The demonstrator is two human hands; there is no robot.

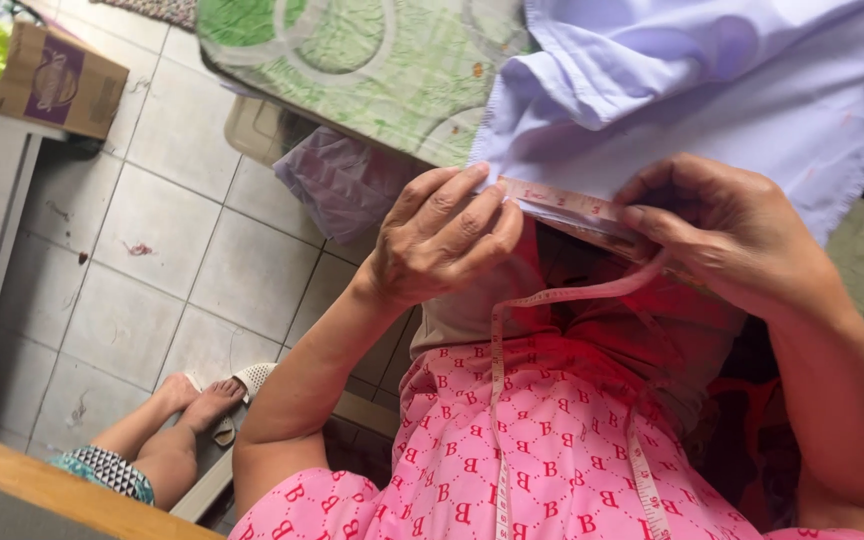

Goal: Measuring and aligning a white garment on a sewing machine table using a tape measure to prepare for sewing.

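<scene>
Left hand (444,235) pinches one end of a tape measure (562,203) against the hem of a pale lilac cloth (712,90), fingers pressed together on it. Just right of it the tape runs flat along the hem (its loose length drops toward the lap) to the right hand (722,230), whose fingertips clamp tape and cloth together.

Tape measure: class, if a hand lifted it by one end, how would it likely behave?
Probably floppy: the tape measure stays flat only between the left hand and right hand, then droops in loops over the pink dress. Likely light, being a thin strip. It would probably trail, not roll.
</scene>
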